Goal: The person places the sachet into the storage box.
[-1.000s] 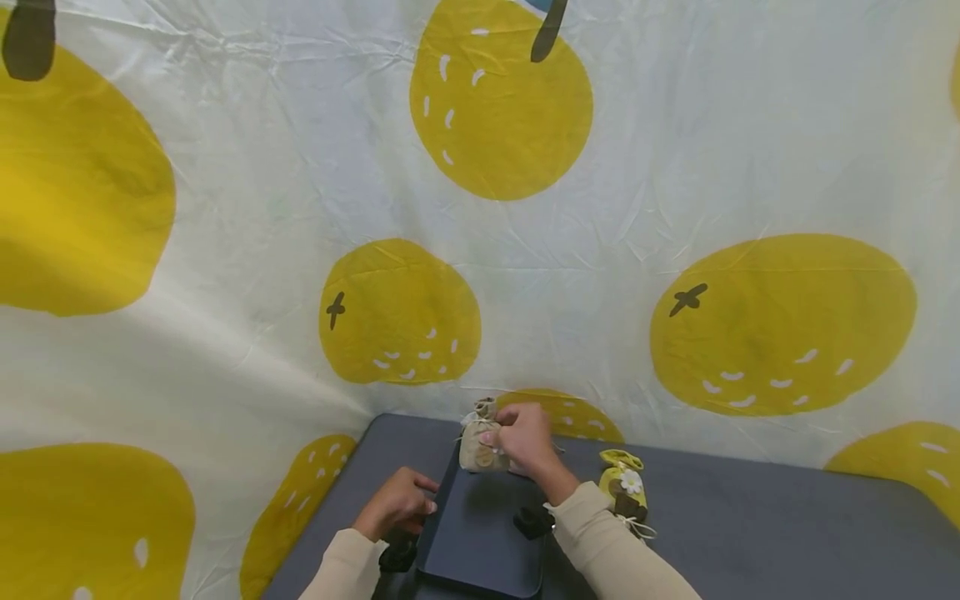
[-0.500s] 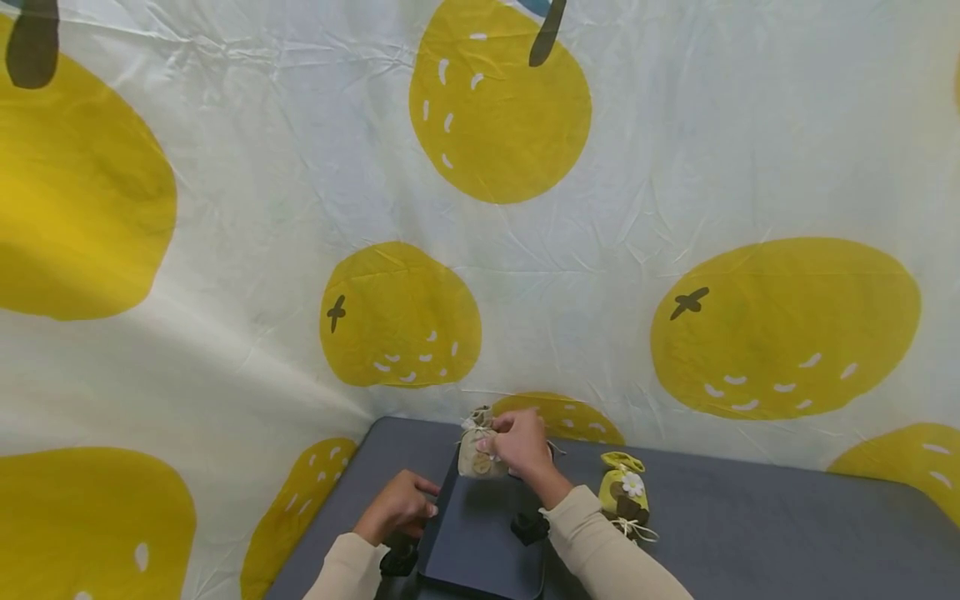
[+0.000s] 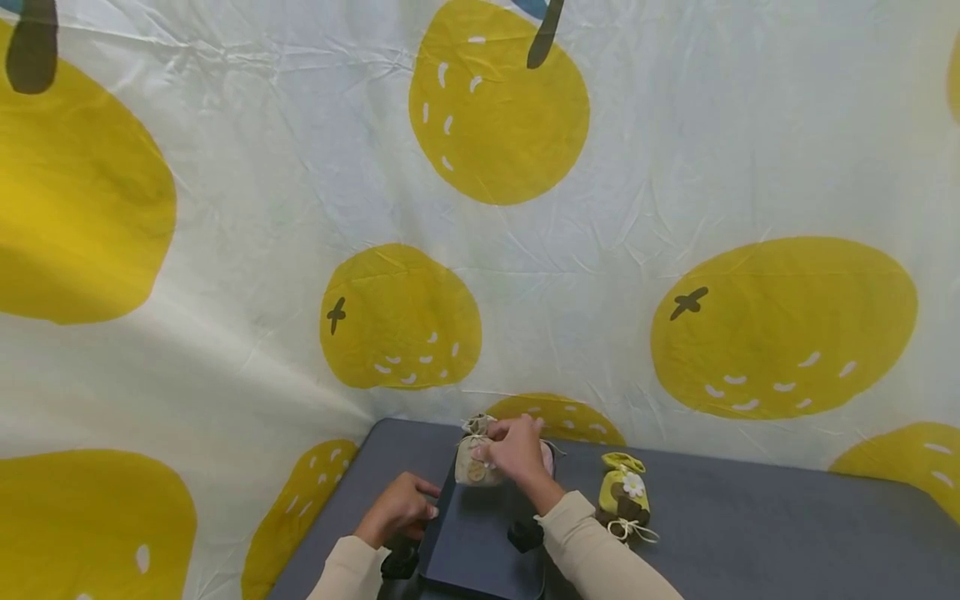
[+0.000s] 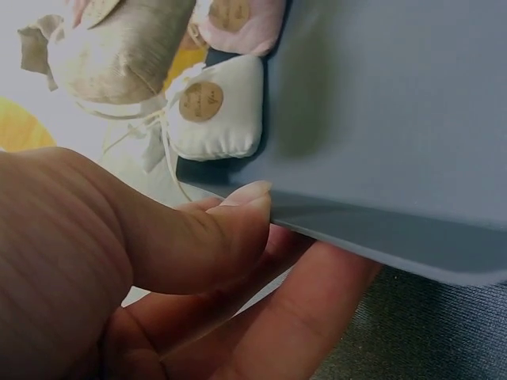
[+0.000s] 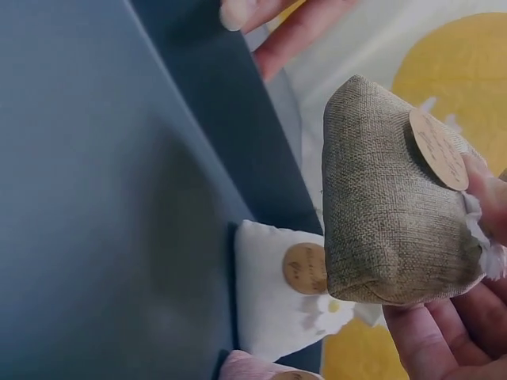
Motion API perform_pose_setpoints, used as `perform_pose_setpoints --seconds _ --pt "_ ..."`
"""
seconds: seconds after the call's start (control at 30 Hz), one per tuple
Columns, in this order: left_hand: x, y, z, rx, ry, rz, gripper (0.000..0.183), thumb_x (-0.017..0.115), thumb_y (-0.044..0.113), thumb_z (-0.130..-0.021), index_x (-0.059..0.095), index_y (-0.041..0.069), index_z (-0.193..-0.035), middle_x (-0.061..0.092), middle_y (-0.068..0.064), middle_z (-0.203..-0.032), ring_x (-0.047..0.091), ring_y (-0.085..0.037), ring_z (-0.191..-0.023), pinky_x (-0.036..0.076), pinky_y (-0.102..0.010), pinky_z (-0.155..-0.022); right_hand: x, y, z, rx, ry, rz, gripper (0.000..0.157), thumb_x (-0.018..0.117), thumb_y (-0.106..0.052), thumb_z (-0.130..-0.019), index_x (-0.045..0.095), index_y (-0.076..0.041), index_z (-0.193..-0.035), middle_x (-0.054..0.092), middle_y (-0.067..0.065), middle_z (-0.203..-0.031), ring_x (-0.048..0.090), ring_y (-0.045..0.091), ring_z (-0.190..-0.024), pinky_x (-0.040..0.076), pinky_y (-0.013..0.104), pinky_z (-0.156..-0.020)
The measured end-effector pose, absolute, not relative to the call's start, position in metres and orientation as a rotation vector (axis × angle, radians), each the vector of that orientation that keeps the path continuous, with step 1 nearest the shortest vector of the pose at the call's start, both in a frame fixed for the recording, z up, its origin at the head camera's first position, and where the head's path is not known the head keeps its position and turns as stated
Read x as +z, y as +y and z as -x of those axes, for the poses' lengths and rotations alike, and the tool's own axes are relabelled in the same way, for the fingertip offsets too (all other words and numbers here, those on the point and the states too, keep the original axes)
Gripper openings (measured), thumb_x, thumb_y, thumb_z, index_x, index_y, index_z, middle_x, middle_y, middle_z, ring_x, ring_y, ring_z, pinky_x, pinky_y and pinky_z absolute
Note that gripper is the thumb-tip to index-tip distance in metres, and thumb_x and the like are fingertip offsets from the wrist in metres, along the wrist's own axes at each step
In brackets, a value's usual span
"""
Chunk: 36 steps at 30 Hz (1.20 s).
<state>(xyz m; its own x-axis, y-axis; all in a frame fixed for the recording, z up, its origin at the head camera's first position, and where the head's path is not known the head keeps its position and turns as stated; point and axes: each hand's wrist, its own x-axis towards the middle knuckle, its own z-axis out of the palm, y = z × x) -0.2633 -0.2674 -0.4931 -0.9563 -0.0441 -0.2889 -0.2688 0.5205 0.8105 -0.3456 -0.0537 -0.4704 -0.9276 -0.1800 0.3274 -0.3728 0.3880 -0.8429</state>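
Note:
My right hand (image 3: 517, 454) grips a beige linen drawstring pouch (image 5: 388, 190) near its tied neck; a round tan label is on its side. The pouch is held above the far end of a dark grey tray (image 3: 480, 542). My left hand (image 3: 402, 507) pinches the tray's left wall, with the thumb on the rim and fingers outside, as the left wrist view shows. Inside the tray's far end lie a white pouch (image 4: 230, 111) with a round label and a pink pouch (image 4: 245, 28), mostly hidden by my right hand in the head view.
A yellow and brown pouch (image 3: 624, 493) with a white flower and loose cord lies on the dark table (image 3: 772, 521), right of the tray. Behind the table hangs a pale curtain (image 3: 562, 333) with large yellow fruit prints. Black wrist cameras (image 3: 399, 560) are strapped near both hands.
My right hand has brought the beige pouch slightly lower and to the left over the tray. More of the pink pouch shows behind it. The left hand keeps its hold.

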Motion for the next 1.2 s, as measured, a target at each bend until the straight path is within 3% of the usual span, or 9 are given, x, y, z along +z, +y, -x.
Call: perform_pose_setpoints --seconds 0.13,0.3,0.37,0.47,0.6,0.7,0.8,0.93,1.2 --pt "-0.493 -0.269 0.263 1.421 2.526 0.250 0.037 0.070 -0.012 -0.086 0.071 -0.010 -0.124 0.078 -0.024 -0.098 0.079 -0.032 -0.080 0.064 -0.047 -0.064 -0.476 -0.055 0.345 1.602 -2.488 -0.456 0.020 0.095 -0.016 -0.070 0.081 -0.006 -0.079 0.074 0.005 -0.069 0.033 0.053 -0.152 0.011 0.068 -0.127" --pt "-0.493 -0.268 0.262 1.439 2.511 0.255 0.038 0.070 -0.012 -0.086 0.071 -0.010 -0.124 0.078 -0.022 -0.097 0.079 -0.032 -0.080 0.064 -0.047 -0.064 -0.481 -0.056 0.344 1.603 -2.494 -0.530 0.023 0.093 -0.012 -0.071 0.081 -0.002 -0.089 0.077 0.009 -0.078 0.073 0.030 -0.101 0.053 0.051 -0.104" --pt "-0.493 -0.268 0.263 1.445 2.518 0.251 0.038 0.070 -0.013 -0.086 0.071 -0.011 -0.123 0.078 -0.022 -0.097 0.079 -0.033 -0.080 0.064 -0.047 -0.064 -0.483 -0.056 0.346 1.573 -2.527 -0.593 0.023 0.090 -0.008 -0.073 0.081 0.000 -0.093 0.079 0.012 -0.083 0.070 0.019 -0.078 0.060 0.041 -0.080" --pt "-0.494 -0.267 0.264 1.441 2.525 0.248 0.037 0.070 -0.012 -0.087 0.071 -0.010 -0.123 0.078 -0.023 -0.098 0.079 -0.033 -0.080 0.064 -0.047 -0.064 -0.489 -0.053 0.348 1.515 -2.615 -0.656 0.028 0.085 -0.004 -0.073 0.079 0.003 -0.099 0.079 0.016 -0.088 0.073 0.022 -0.079 0.056 0.032 -0.063" --pt "-0.495 -0.268 0.263 1.432 2.511 0.254 0.037 0.070 -0.011 -0.088 0.070 -0.010 -0.124 0.077 -0.021 -0.100 0.079 -0.033 -0.082 0.064 -0.047 -0.066 -0.491 -0.043 0.345 1.476 -2.714 -0.622 0.037 0.086 -0.006 -0.075 0.077 0.002 -0.110 0.079 0.022 -0.098 0.075 0.029 -0.085 0.058 0.036 -0.065" --pt "-0.495 -0.269 0.263 1.433 2.511 0.254 0.037 0.070 -0.011 -0.088 0.070 -0.010 -0.124 0.077 -0.020 -0.100 0.079 -0.033 -0.082 0.064 -0.047 -0.066 -0.484 -0.031 0.344 1.478 -2.719 -0.590 0.039 0.086 -0.008 -0.076 0.076 0.002 -0.113 0.069 0.029 -0.130 0.070 0.043 -0.110 0.061 0.048 -0.080" --pt "-0.495 -0.268 0.262 1.441 2.523 0.247 0.036 0.069 -0.011 -0.088 0.071 -0.010 -0.124 0.078 -0.021 -0.099 0.079 -0.033 -0.082 0.064 -0.047 -0.065 -0.475 -0.015 0.344 1.478 -2.692 -0.557 0.036 0.085 -0.006 -0.076 0.078 0.001 -0.110 0.068 0.029 -0.134 0.062 0.048 -0.126 0.058 0.054 -0.093" --pt "-0.494 -0.267 0.264 1.419 2.548 0.248 0.036 0.070 -0.012 -0.088 0.071 -0.010 -0.123 0.077 -0.022 -0.100 0.079 -0.034 -0.082 0.064 -0.048 -0.065 -0.463 0.012 0.347 1.536 -2.667 -0.477 0.035 0.082 -0.002 -0.077 0.078 0.002 -0.111 0.078 0.023 -0.105 0.071 0.041 -0.110 0.061 0.050 -0.085" --pt "-0.496 -0.267 0.262 1.360 2.559 0.277 0.037 0.069 -0.010 -0.087 0.071 -0.008 -0.124 0.077 -0.018 -0.098 0.078 -0.031 -0.081 0.064 -0.046 -0.065 -0.456 0.087 0.345 1.547 -2.741 -0.320 0.041 0.082 -0.009 -0.085 0.072 0.003 -0.123 0.076 0.025 -0.115 0.073 0.037 -0.101 0.061 0.049 -0.081"
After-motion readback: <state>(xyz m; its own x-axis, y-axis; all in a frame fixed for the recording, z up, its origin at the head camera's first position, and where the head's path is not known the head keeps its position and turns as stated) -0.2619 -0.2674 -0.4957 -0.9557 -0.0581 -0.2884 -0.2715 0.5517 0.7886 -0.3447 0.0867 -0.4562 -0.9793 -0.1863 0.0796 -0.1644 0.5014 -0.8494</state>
